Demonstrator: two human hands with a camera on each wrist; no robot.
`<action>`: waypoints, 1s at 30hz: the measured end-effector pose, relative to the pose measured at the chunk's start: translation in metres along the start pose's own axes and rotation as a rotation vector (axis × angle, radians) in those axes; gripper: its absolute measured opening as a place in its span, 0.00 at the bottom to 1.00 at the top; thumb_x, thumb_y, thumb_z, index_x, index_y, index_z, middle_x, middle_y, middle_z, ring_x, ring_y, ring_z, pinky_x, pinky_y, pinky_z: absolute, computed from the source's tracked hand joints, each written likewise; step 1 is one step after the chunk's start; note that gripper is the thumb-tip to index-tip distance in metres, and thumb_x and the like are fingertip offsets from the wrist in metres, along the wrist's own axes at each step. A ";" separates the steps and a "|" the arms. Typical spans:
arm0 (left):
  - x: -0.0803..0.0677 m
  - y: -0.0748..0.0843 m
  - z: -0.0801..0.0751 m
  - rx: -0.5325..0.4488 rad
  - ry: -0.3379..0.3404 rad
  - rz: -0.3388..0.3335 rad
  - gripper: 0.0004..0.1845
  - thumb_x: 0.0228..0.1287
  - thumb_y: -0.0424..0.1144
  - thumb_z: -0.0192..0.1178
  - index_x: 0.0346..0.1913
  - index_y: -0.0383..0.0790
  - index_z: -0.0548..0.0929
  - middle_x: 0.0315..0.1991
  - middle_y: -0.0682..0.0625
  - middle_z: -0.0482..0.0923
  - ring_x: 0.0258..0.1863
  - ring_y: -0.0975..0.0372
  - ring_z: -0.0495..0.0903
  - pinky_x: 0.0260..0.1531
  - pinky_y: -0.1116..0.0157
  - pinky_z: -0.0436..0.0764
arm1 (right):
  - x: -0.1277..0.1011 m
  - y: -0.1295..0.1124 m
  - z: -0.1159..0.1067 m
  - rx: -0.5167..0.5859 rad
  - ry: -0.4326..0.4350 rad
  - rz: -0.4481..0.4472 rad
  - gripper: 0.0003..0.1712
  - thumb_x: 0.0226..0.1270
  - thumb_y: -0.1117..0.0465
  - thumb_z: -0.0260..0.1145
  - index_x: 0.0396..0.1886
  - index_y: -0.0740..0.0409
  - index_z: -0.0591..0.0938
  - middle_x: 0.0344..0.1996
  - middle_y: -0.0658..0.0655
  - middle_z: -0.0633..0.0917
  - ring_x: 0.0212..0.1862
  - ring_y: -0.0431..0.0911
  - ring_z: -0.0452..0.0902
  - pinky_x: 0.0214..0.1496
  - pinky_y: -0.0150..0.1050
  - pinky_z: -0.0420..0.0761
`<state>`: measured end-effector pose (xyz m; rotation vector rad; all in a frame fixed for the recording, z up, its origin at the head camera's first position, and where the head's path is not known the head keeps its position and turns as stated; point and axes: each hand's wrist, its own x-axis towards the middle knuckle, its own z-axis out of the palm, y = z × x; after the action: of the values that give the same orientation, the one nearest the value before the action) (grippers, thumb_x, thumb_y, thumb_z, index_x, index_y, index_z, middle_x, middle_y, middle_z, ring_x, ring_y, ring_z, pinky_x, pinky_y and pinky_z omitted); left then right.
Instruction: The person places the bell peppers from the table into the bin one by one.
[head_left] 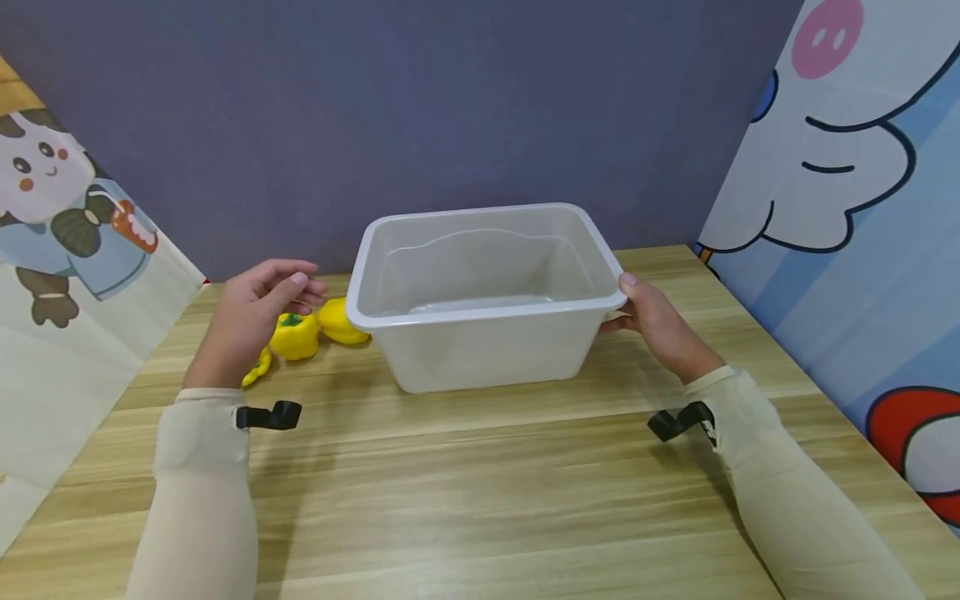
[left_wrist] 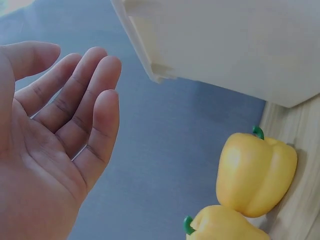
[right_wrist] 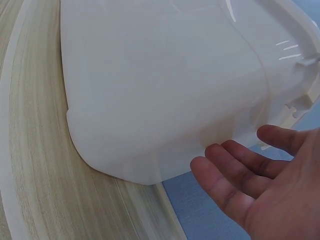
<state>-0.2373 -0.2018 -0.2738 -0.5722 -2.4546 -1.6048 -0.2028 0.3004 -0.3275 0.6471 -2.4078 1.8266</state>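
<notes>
A large off-white plastic bin (head_left: 480, 346) stands upright on the wooden table, its inside bare. My right hand (head_left: 660, 325) is at the bin's right end, thumb tip right at the rim corner and the other fingers lower beside the wall. In the right wrist view its fingers (right_wrist: 225, 187) look loosely extended and overlap the bin wall (right_wrist: 150, 100). Left of the bin, my left hand (head_left: 258, 312) hovers with relaxed, slightly bent fingers and an empty palm (left_wrist: 40, 175). Below and behind it is a yellow bell pepper (head_left: 295, 337) with a green stem.
Another yellow pepper (head_left: 343, 323) lies against the bin's left side, partly hidden by it. A further yellow piece (head_left: 257, 367) shows beside my left wrist. A dark grey panel (head_left: 465, 108) rises behind the table (head_left: 465, 492); cartoon-printed sheets (head_left: 847, 192) flank it.
</notes>
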 end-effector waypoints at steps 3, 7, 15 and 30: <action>-0.002 -0.003 0.001 -0.007 -0.002 -0.009 0.19 0.78 0.48 0.52 0.59 0.37 0.79 0.48 0.43 0.83 0.44 0.57 0.83 0.44 0.70 0.82 | 0.001 0.000 0.001 0.000 -0.001 0.005 0.37 0.84 0.41 0.36 0.73 0.66 0.65 0.63 0.69 0.71 0.59 0.43 0.77 0.51 0.49 0.83; -0.004 -0.006 0.004 -0.016 -0.002 -0.020 0.19 0.78 0.47 0.52 0.59 0.37 0.79 0.47 0.46 0.84 0.44 0.58 0.84 0.45 0.68 0.83 | 0.001 0.001 0.002 0.001 0.006 0.006 0.38 0.84 0.41 0.36 0.72 0.69 0.64 0.62 0.70 0.72 0.58 0.43 0.77 0.50 0.48 0.83; -0.006 -0.009 0.007 -0.028 -0.001 -0.037 0.19 0.78 0.47 0.52 0.59 0.36 0.79 0.47 0.48 0.84 0.44 0.59 0.84 0.44 0.68 0.83 | 0.000 0.002 0.002 0.004 0.001 0.008 0.38 0.84 0.41 0.35 0.73 0.67 0.64 0.63 0.69 0.71 0.59 0.43 0.76 0.51 0.49 0.83; -0.007 -0.023 -0.007 0.231 0.053 -0.124 0.23 0.78 0.54 0.49 0.62 0.42 0.78 0.52 0.44 0.82 0.49 0.56 0.81 0.51 0.68 0.79 | 0.000 0.000 -0.001 0.017 0.003 0.000 0.38 0.83 0.40 0.38 0.73 0.67 0.65 0.62 0.69 0.73 0.58 0.43 0.77 0.51 0.52 0.83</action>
<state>-0.2405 -0.2177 -0.2931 -0.3450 -2.6315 -1.3296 -0.2033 0.3009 -0.3273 0.6453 -2.3927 1.8490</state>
